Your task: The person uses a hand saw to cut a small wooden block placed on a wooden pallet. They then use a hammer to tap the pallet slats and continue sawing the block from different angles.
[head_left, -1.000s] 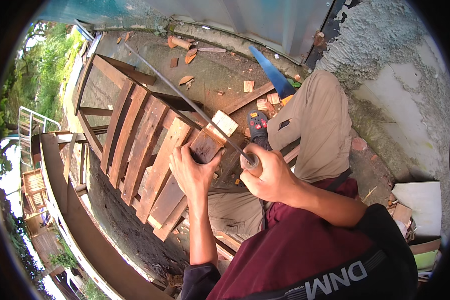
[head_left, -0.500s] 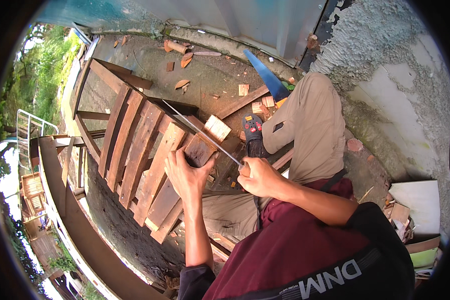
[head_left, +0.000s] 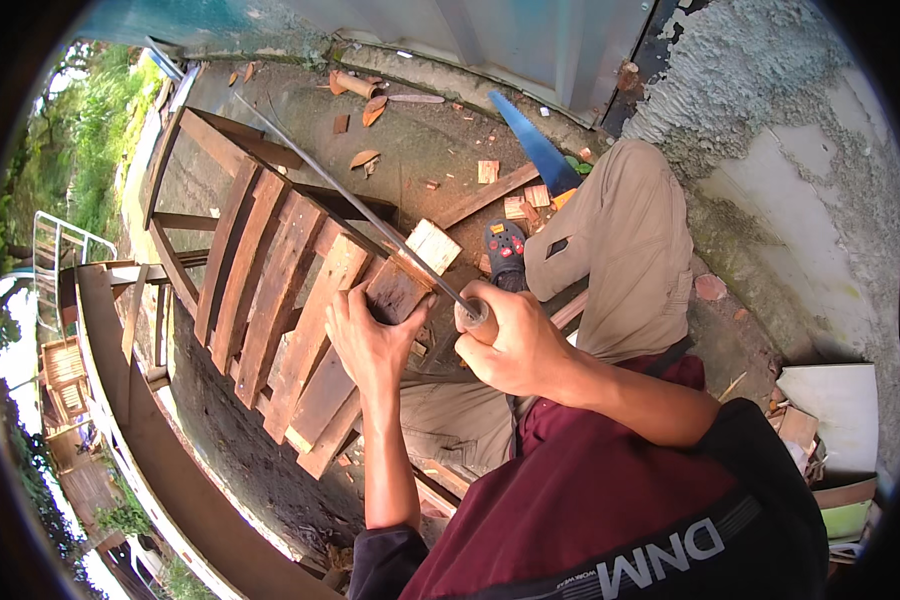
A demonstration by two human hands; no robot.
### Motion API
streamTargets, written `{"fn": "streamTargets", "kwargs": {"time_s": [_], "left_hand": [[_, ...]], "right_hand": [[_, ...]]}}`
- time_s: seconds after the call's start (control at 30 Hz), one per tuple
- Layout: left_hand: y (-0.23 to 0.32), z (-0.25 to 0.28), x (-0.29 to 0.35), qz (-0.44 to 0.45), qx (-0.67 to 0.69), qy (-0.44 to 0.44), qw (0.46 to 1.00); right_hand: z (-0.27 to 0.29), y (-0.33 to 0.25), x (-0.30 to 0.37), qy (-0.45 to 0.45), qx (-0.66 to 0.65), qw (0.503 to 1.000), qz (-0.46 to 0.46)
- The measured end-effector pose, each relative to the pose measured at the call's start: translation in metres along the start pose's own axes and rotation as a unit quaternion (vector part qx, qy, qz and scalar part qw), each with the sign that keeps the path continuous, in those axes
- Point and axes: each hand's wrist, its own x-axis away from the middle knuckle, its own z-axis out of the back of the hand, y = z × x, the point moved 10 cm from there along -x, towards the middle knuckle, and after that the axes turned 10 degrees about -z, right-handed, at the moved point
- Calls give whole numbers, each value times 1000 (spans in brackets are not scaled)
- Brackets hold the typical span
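My right hand is wrapped round the round wooden handle of a long metal blade. The blade shows nearly edge-on, so I cannot tell what kind of tool it is. It slants away to the far left, over a dark brown wooden block. My left hand grips that block, with the thumb on its near right side and the fingers round its left. The block sits at the near right end of a slatted wooden frame. Beside the block is a pale piece of wood.
A blue-bladed saw lies beyond my bent knee. Small wood offcuts, a loose plank and dry leaves are scattered on the ground. A metal wall runs along the far side, with a rough plaster wall at right.
The long blade has moved toward the far left, and its tip now reaches farther out. My right hand has shifted slightly left and away from me. My left hand stays on the block.
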Motion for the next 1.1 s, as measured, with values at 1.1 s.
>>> {"fn": "streamTargets", "kwargs": {"time_s": [1.1], "left_hand": [[2, 4, -1, -26, -2, 20, 999]], "right_hand": [[-15, 36, 2, -77, 58, 990, -102]]}}
